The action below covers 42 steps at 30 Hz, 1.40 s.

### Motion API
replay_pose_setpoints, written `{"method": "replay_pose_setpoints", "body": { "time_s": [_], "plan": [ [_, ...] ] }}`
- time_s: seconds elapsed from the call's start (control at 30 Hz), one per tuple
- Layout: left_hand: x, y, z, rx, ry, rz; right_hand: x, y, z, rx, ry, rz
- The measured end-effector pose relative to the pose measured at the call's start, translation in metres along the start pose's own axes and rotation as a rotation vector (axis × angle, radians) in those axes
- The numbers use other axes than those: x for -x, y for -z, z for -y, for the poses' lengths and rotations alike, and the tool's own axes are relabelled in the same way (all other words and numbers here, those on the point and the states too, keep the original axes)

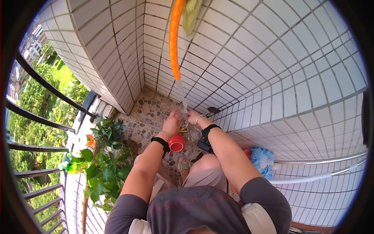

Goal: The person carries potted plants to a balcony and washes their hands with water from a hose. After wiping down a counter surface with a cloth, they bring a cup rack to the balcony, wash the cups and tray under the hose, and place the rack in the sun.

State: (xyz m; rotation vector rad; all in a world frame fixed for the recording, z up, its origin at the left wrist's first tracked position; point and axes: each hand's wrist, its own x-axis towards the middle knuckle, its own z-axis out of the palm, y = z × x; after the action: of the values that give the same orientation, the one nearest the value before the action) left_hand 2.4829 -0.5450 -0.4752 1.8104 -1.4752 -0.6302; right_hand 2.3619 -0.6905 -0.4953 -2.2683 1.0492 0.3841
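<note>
The left hand (171, 121) reaches forward and down, wrist bent slightly inward under a black wristband (161, 144), its fingers curled toward the middle; whether they grip anything cannot be told. The right hand (193, 117) comes in from the other side, fingertips near the left ones, with a pale bracelet (200, 118) and a black strap (210, 129) on the wrist; its grip is also too blurred to tell. Both arms stretch out from short dark sleeves, the forearms slanting inward.

From the left, a black railing (41, 117) stands before trees, with a green bottle (74, 164) beside a leafy plant (110, 171). A red cup (176, 137) sits between the forearms, just beside the left wrist, its mouth turned toward the person; whether it stands or lies cannot be told. Above the hands hangs an orange hose (175, 43), and water (181, 93) runs from its end down to the fingers. Across the dark shirt (187, 208) run faint reddish letters, too indistinct to read. A clear container (194, 135) is just below the right hand. Farther right, a blue frilled item (261, 162) lies near the tiled wall (272, 78).
</note>
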Motion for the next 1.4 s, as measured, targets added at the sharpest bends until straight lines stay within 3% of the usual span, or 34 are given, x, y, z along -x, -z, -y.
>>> {"method": "replay_pose_setpoints", "body": {
  "time_s": [0.03, 0.13, 0.2, 0.23, 0.27, 0.33, 0.4, 0.53, 0.6, 0.63, 0.7, 0.73, 0.8, 0.83, 0.9, 0.93, 1.0, 1.03, 1.1, 1.2, 1.3, 1.33, 1.4],
  "plan": [
    [0.000, 0.000, 0.000, 0.001, 0.004, 0.006, 0.001, 0.011, 0.004, -0.033, -0.013, 0.154],
    [0.010, 0.004, -0.009, -0.036, 0.032, -0.026, 0.021, 0.021, 0.014, -0.097, 0.035, 0.166],
    [0.024, 0.003, -0.024, 0.068, 0.186, -0.115, 0.012, 0.011, 0.009, -0.117, 0.068, 0.126],
    [0.031, 0.002, -0.029, 0.062, 0.187, -0.122, 0.018, 0.014, 0.015, 0.035, 0.163, 0.100],
    [0.037, 0.000, -0.033, -0.111, 0.182, -0.174, 0.017, 0.011, 0.014, 0.187, 0.259, 0.072],
    [0.040, 0.003, -0.032, -0.293, 0.183, -0.224, 0.015, 0.007, 0.022, 0.147, 0.244, 0.032],
    [0.040, 0.005, -0.030, -0.202, 0.207, -0.275, 0.022, 0.010, 0.033, 0.083, 0.202, 0.207],
    [0.029, 0.007, -0.017, 0.031, 0.250, -0.335, 0.017, 0.001, 0.026, -0.068, 0.380, 0.078],
    [0.022, -0.006, 0.003, 0.280, 0.255, -0.570, 0.030, 0.021, 0.051, -0.174, 0.089, 0.086],
    [0.021, -0.006, 0.006, 0.280, 0.258, -0.572, 0.030, 0.023, 0.054, -0.173, 0.089, 0.089],
    [0.017, -0.007, 0.013, 0.365, 0.434, -0.585, 0.030, 0.029, 0.059, -0.941, -0.100, -0.012],
    [0.013, 0.000, 0.013, 0.366, 0.433, -0.583, 0.031, 0.031, 0.062, -0.941, -0.101, -0.014],
    [0.004, 0.018, 0.005, 0.094, 0.769, -0.253, 0.031, 0.038, 0.067, -1.582, -0.290, 0.087],
    [0.000, 0.021, 0.003, 0.100, 0.765, -0.259, 0.034, 0.042, 0.069, -1.576, -0.285, 0.084],
    [-0.005, 0.025, -0.001, -0.245, 0.530, -0.111, 0.044, 0.045, 0.073, -1.649, -0.284, 0.345],
    [-0.009, 0.020, 0.010, -0.244, 0.531, -0.121, 0.043, 0.044, 0.074, -1.643, -0.276, 0.347],
    [-0.021, 0.002, 0.043, -0.153, 0.274, 0.234, 0.036, 0.035, 0.070, -1.488, -0.359, 0.276],
    [-0.023, 0.011, 0.032, -0.155, 0.265, 0.225, 0.036, 0.032, 0.069, -1.548, -0.331, 0.236],
    [-0.020, 0.035, -0.005, -0.174, 0.461, 0.341, 0.034, 0.029, 0.070, -1.564, -0.379, 0.195],
    [-0.029, 0.023, 0.001, -0.234, 0.591, 0.383, 0.040, 0.028, 0.073, -1.566, -0.471, 0.165],
    [-0.028, 0.009, 0.025, -0.263, 0.460, 0.331, 0.038, 0.033, 0.069, -1.495, -0.464, 0.182],
    [-0.023, 0.009, 0.023, -0.267, 0.458, 0.334, 0.036, 0.031, 0.069, -1.620, -0.428, 0.082],
    [-0.014, 0.015, 0.008, -0.297, 0.516, 0.099, 0.034, 0.027, 0.069, -1.746, -0.390, -0.024]
  ]
}}
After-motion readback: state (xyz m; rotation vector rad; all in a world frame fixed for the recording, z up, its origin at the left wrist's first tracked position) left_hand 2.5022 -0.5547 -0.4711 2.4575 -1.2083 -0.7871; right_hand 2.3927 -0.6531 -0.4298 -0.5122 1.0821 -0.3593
